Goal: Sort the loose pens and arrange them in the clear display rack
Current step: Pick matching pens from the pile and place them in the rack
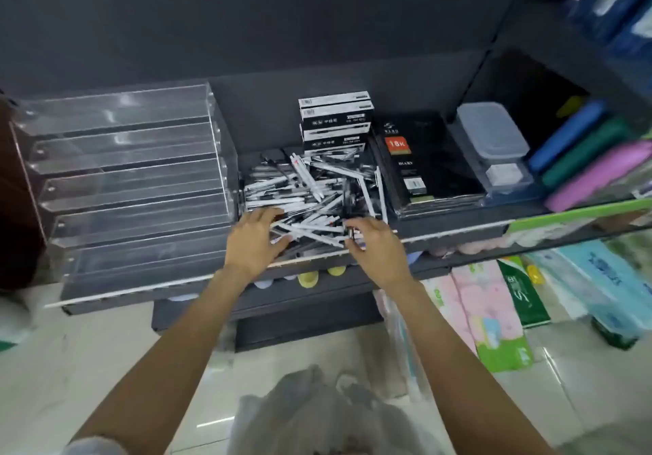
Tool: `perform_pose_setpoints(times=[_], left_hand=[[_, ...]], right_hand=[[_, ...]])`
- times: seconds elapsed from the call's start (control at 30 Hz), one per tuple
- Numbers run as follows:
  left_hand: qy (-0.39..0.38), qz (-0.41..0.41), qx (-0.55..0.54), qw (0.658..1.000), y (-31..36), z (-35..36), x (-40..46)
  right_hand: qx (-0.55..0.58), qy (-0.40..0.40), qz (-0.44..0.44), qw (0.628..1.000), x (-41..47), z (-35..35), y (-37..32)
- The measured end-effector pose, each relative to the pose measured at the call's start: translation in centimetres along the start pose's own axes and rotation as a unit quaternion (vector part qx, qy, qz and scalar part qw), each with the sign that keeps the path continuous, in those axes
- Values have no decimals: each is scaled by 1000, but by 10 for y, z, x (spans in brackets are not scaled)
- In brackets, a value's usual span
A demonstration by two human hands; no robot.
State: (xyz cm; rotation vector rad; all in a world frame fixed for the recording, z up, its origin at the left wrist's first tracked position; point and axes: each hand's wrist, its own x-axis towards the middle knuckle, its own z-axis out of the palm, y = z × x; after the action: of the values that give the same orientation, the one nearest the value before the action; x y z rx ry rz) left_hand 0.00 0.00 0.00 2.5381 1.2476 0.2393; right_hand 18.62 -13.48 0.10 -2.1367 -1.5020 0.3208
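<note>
shelf carries everything: display rack at its left end, tiers stepping back and up; pile of loose pens just right of the rack, touching its side; stack of pen boxes behind the pile; diary notebooks right of the pile; lidded plastic containers right of those; pencil cases at far right. left hand and right hand on the front edge of the pile, left nearer the rack. tissue packs on the floor below the shelf, to the right
</note>
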Motion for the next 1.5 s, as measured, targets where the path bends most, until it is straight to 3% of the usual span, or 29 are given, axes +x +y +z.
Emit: perform_pose_setpoints(times=[0.17,0.3,0.77,1.27,1.5], left_hand=[[-159,6,92,983,-14,12,45],[-216,38,117,969,-31,17,66],[-183,100,42,977,-40,24,91],[-257,153,199,933,-28,31,95],[-204,156,147,955,-28,16,96]], right_hand=[[-79,-138,-39,987,43,17,10],[-124,-162,-46,978,61,30,13],[-111,-107,-62,986,87,70,-5],[-116,-57,-50,990,80,73,9],[-65,-45,-45,996,77,71,10]])
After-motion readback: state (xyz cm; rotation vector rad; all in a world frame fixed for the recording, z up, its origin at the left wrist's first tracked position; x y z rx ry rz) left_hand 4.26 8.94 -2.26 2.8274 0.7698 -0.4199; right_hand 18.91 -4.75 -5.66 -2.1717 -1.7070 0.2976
